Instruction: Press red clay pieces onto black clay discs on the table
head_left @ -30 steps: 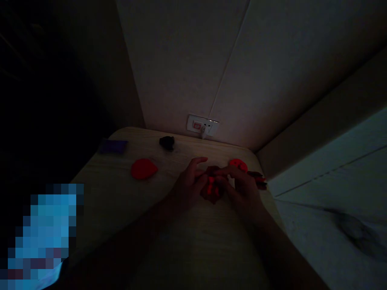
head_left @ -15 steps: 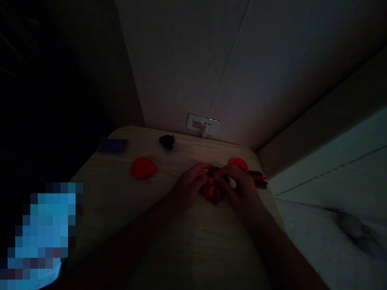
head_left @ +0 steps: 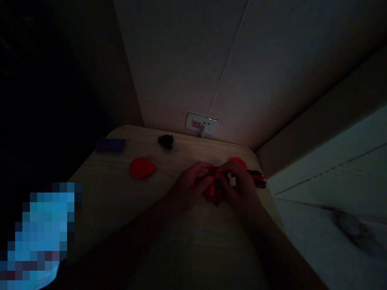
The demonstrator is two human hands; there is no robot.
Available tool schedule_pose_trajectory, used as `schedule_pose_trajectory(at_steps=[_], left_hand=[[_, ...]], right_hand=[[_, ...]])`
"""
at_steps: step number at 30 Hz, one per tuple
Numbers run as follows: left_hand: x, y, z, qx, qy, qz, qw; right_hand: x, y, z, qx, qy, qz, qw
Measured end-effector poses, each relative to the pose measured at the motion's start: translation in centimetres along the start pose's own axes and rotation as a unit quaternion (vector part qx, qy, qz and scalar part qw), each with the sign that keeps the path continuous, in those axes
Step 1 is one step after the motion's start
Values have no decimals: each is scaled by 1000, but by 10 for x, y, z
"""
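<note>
In dim light, a lumpy red clay-like piece (head_left: 215, 195) with dark parts lies low over the table between my hands. My left hand (head_left: 193, 183) grips its left side, thumb stretched across the top. From the other side, my right hand (head_left: 240, 185) pinches its upper part with bent fingers. The fingers hide much of the piece. Just beyond my right hand sits a red disc (head_left: 240, 162), partly covered by it. Red and black strips (head_left: 257, 178) lie beside that hand, near the table's right edge.
On the pale wooden table (head_left: 181, 241) lie a flat red leaf-shaped piece (head_left: 142, 168), a black lump (head_left: 166, 141) and a purple packet (head_left: 111, 145). A wall socket (head_left: 202, 124) with a plug is behind. A pixelated bright blue area (head_left: 45, 225) fills the lower left.
My left thumb has moved right, further over the red piece. My right fingers have shifted slightly and cover more of the red disc. The view has moved a little.
</note>
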State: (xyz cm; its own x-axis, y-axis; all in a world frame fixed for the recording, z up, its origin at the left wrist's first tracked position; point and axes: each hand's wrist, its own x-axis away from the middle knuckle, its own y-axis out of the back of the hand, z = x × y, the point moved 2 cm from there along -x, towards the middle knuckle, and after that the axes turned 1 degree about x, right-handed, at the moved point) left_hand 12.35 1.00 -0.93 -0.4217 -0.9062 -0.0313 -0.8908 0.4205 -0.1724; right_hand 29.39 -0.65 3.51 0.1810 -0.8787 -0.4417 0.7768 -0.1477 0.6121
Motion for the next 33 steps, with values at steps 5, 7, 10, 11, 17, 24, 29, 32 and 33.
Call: schedule_pose_trajectory(at_steps=[5, 7, 10, 11, 17, 24, 29, 32, 33], left_hand=[[-1, 0, -1, 20, 18, -19, 999], [-2, 0, -1, 34, 26, -15, 999], [-2, 1, -1, 40, 40, -1, 998], [-2, 1, -1, 40, 42, 2, 998], [-2, 2, 1, 26, 56, -13, 998], [-4, 6, -4, 27, 58, -37, 997], [-7, 9, -5, 55, 57, -56, 995], [-8, 9, -6, 60, 54, -69, 994], [-8, 9, -6, 59, 57, -73, 994]], right_hand=[[1, 0, -6, -60, -106, -50, 991], [2, -4, -9, -111, -139, -17, 984], [2, -8, -11, -150, -159, 23, 976], [1, -9, -11, -160, -164, 27, 973], [-1, -11, -11, -221, -195, 22, 955], [0, -13, -25, -302, -264, -18, 916], [-1, -15, -29, -285, -256, 21, 923], [-1, -17, -30, -297, -259, 11, 919], [-1, -17, -30, -305, -264, 5, 915]])
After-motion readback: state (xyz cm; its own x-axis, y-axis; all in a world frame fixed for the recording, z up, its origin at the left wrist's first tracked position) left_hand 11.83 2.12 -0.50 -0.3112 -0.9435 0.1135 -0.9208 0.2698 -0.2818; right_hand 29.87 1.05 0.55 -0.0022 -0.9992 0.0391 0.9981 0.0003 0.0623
